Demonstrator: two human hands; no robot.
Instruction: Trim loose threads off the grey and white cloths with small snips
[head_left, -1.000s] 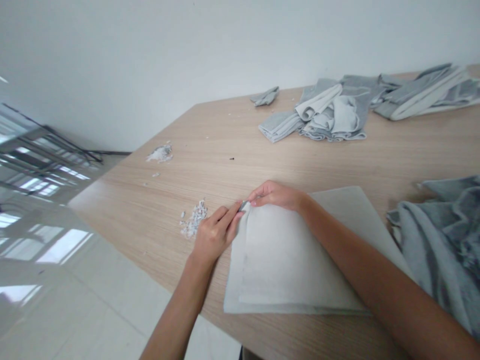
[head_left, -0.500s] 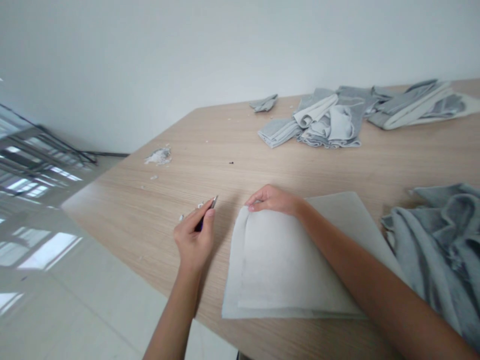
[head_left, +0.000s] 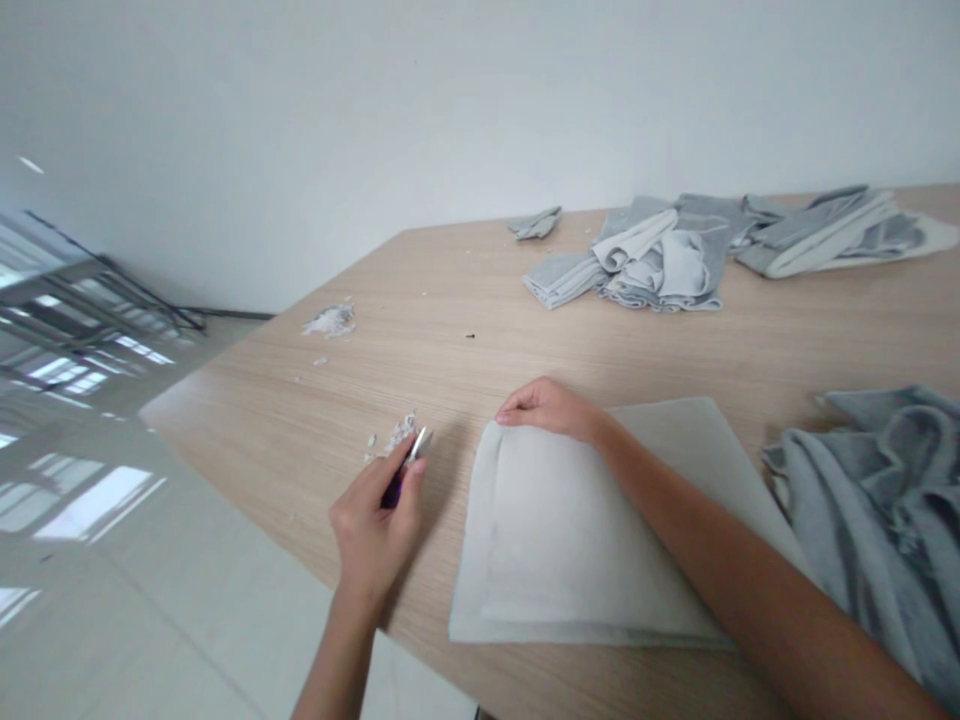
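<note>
My left hand [head_left: 371,535] is closed around a pair of thread snips [head_left: 418,447]; their metal blades point up and away past the fingertips, and part of the purple handle shows. Beside the blades lies a small heap of pale fabric trimmings [head_left: 401,430]. With thumb and fingers, my right hand [head_left: 551,408] pinches the far left corner of a flat, light grey cloth cover [head_left: 577,540]. A seam runs along the cover's left edge, and my right forearm lies across part of it.
Crumpled grey cloth [head_left: 862,500] lies to the right. Folded grey pieces [head_left: 660,260] are spread along the wall side of the wooden table [head_left: 390,350]. A scrap pile [head_left: 330,320] sits near the left edge, and a tiny dark object [head_left: 470,336] lies mid-table.
My left hand has drawn slightly back and left with the snips, whose blades show more. More trimmings are visible beside it. My right hand still pinches the cover's corner. The view has shifted slightly.
</note>
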